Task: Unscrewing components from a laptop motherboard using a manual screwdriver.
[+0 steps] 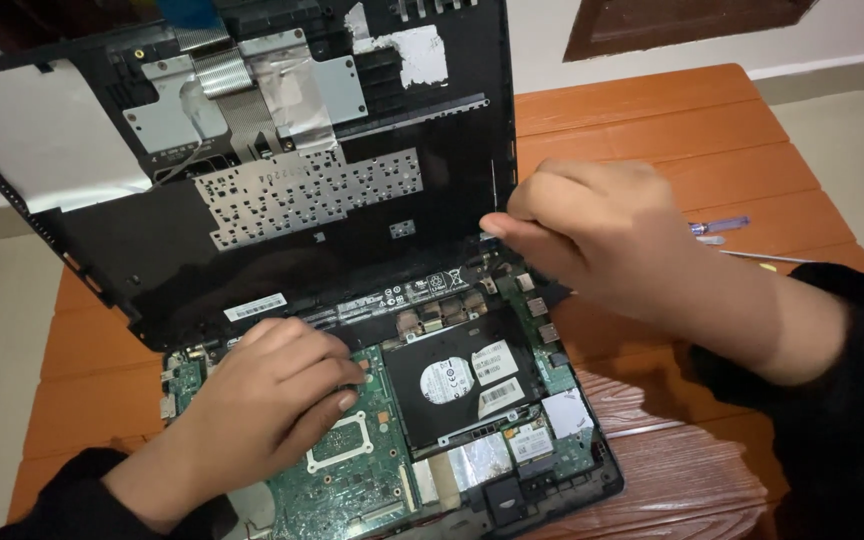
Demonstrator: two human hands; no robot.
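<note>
1. Two bare hands work on an opened laptop. The right hand (pixel 592 235) pinches the right edge of the lifted black top cover (pixel 252 200), at three o'clock.
2. The left hand (pixel 272 395) lies flat, fingers curled, grasping nothing, pressing on the green motherboard (pixel 352 480) at seven o'clock.
3. The cover is raised but not removed; the hard drive (pixel 457 375) remains seated at centre.
4. A screwdriver (pixel 720 226) rests on the orange table (pixel 652 110), two o'clock.

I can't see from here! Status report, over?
Left hand pressing green circuit board. Right hand pinching raised black laptop top cover edge. Nothing blocking.
</note>
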